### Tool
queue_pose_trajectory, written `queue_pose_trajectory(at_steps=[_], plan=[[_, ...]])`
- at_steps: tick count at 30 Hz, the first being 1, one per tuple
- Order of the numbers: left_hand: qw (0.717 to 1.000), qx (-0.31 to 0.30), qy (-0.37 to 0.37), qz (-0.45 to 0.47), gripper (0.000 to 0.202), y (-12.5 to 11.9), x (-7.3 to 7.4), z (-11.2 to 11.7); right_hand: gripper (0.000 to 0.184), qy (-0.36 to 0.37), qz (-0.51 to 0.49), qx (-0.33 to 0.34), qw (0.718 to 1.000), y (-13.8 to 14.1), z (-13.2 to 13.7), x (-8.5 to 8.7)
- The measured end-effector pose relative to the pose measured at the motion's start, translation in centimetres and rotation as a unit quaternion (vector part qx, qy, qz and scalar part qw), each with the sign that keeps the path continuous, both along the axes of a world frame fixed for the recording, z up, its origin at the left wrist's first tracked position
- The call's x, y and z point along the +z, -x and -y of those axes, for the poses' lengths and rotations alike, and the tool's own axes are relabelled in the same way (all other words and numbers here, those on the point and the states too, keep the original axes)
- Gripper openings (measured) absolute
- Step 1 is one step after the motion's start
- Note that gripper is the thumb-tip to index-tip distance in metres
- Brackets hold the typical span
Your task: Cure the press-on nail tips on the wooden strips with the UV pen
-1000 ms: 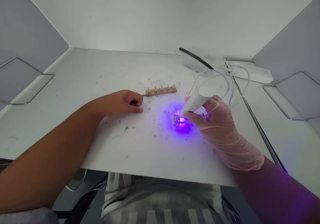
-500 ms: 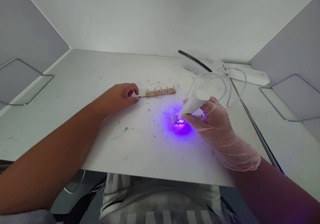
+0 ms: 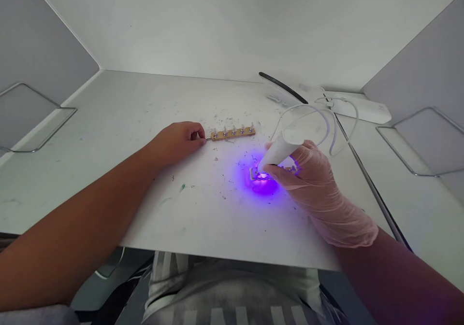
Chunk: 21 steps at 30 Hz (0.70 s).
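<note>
My left hand point(image 3: 183, 141), bare, is closed with thumb and forefinger around a thin metal rod point(image 3: 208, 138). The rod's tip meets the left end of a narrow wooden strip point(image 3: 233, 134), which carries several small clear pieces standing upright. Whether the rod is fixed to the strip I cannot tell. My right hand point(image 3: 311, 180), in a thin translucent glove, grips a white hand-held UV lamp point(image 3: 281, 148) tilted downward. Purple light falls from the lamp onto a second small strip point(image 3: 253, 173) on the table, partly hidden by the lamp and my fingers.
A white cable point(image 3: 328, 127) loops behind the lamp toward a white elongated device point(image 3: 362, 109). A black curved bar point(image 3: 282, 87) lies at the back beside clear plastic. Specks dot the white table point(image 3: 108, 107). Wire frames point(image 3: 409, 170) stick out from both side walls.
My left hand has slid slightly right along the rod, closer to the wooden strip. My right hand and the lit lamp have stayed in place.
</note>
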<state>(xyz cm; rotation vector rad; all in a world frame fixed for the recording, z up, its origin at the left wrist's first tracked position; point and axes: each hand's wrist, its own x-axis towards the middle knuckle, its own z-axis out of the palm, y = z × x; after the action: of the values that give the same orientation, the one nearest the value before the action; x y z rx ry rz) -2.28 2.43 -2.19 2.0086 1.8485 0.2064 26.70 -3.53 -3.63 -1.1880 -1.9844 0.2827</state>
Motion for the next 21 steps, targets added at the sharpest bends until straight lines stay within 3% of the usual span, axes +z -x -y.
queue_pose_trajectory(at_steps=[21], plan=[[1.000, -0.002, -0.014, 0.014, 0.019, -0.09, -0.17, 0.02, 0.009, 0.008, -0.015, 0.000, 1.000, 0.07, 0.18, 0.19]])
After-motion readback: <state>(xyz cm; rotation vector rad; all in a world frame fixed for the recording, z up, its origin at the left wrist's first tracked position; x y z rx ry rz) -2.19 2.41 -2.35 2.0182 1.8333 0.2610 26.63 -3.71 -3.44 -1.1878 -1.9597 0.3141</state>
